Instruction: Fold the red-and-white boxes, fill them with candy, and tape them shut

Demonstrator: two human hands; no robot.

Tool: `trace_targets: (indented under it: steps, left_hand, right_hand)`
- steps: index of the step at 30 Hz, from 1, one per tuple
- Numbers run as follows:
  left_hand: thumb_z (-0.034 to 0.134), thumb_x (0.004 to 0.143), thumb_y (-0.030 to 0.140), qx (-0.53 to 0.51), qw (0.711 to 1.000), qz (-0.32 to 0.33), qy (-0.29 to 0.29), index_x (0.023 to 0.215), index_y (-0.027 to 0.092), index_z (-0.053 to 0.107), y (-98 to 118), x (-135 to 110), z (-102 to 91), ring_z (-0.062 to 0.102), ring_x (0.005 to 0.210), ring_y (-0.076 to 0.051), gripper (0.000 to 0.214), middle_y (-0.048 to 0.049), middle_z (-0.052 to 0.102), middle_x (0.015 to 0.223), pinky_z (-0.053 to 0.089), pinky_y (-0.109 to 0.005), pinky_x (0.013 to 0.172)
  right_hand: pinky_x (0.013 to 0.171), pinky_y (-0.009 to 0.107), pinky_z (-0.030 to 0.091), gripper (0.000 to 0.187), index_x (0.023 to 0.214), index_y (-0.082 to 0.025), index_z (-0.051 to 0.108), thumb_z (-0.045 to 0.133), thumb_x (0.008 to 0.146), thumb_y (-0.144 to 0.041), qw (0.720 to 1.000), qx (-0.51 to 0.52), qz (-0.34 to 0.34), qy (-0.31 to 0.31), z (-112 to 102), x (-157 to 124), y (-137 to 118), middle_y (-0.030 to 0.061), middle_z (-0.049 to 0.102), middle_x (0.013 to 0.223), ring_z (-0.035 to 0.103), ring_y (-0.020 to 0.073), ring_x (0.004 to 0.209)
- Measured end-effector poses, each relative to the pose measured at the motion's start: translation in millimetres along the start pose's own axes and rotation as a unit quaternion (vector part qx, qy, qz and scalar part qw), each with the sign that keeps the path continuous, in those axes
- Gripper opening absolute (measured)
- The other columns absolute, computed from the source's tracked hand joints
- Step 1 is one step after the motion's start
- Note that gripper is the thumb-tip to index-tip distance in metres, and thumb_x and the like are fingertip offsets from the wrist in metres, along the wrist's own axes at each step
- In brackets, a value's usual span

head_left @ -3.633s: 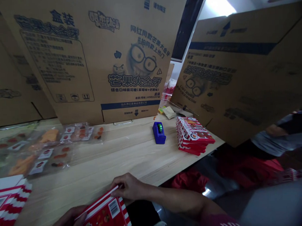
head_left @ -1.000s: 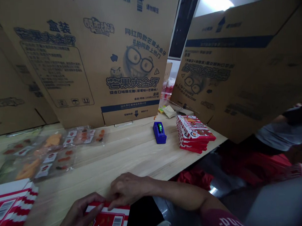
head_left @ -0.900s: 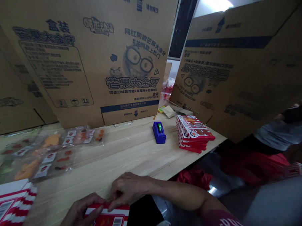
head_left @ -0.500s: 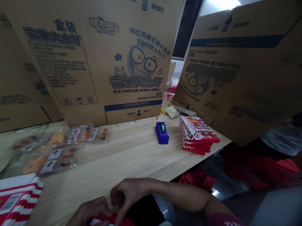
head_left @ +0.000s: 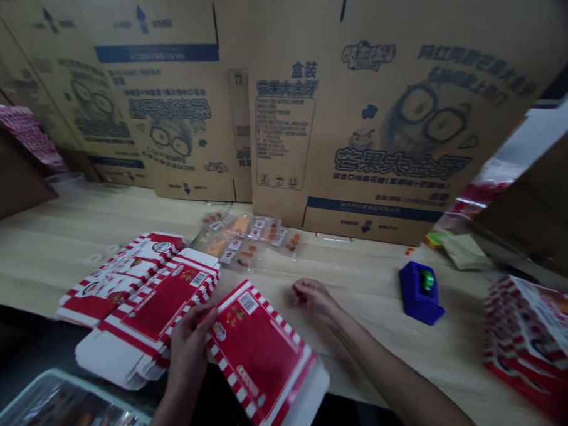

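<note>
Three red-striped carton blanks (head_left: pixel 259 349); left hand (head_left: pixel 190 346) pinching nearest's edge; right hand (head_left: pixel 315 299) curled, empty

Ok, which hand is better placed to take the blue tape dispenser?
Probably the right: the right hand looks empty and lies nearer the blue tape dispenser. The left hand is farther off, on the red-and-white carton blank.
</note>
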State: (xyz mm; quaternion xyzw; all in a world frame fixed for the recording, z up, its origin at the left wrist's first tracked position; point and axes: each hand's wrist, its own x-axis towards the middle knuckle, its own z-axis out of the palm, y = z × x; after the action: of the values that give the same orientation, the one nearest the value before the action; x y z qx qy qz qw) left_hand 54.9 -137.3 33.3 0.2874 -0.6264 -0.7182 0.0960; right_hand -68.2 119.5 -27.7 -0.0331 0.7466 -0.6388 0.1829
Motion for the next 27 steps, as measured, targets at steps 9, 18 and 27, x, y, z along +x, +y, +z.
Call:
trace_targets:
  steps: [9, 18, 27]
  left_hand:
    - [0.06, 0.077, 0.042, 0.456, 0.826, 0.33, 0.029, 0.118, 0.02, 0.054, -59.5, -15.5, -37.4, 0.05, 0.119, -0.033, 0.047, -0.0155, 0.055, 0.126, 0.043, -0.049, 0.1]
    - [0.076, 0.052, 0.059, 0.649, 0.668, 0.307, -0.195, 0.142, 0.015, 0.038, -31.6, 13.6, 13.7, 0.018, 0.141, -0.044, 0.107, -0.0244, 0.029, 0.151, 0.015, -0.063, 0.112]
    - [0.078, 0.041, 0.056, 0.688, 0.626, 0.228, -0.288, 0.144, 0.014, 0.034, -26.1, 14.9, 40.6, 0.019, 0.14, -0.047, 0.119, -0.0281, 0.021, 0.152, 0.013, -0.066, 0.109]
  right_hand:
    - [0.114, 0.046, 0.012, 0.058, 0.125, -0.014, 0.057, 0.066, 0.068, -0.025, 0.959, -0.249, -0.127, 0.037, -24.2, 117.5, -8.5, 0.0159, 0.039, 0.148, 0.021, 0.0294, 0.142]
    - [0.11, 0.046, 0.029, 0.052, 0.135, -0.021, 0.052, 0.05, 0.085, -0.035, 0.83, -0.539, -0.123, 0.073, -68.3, 25.7, 30.8, 0.0114, 0.04, 0.148, 0.032, 0.0284, 0.139]
    - [0.095, 0.043, 0.045, 0.028, 0.096, -0.024, 0.072, 0.052, 0.083, -0.038, 0.865, -0.474, -0.105, 0.129, -131.3, -49.0, 25.1, 0.0143, 0.068, 0.112, 0.061, 0.029, 0.107]
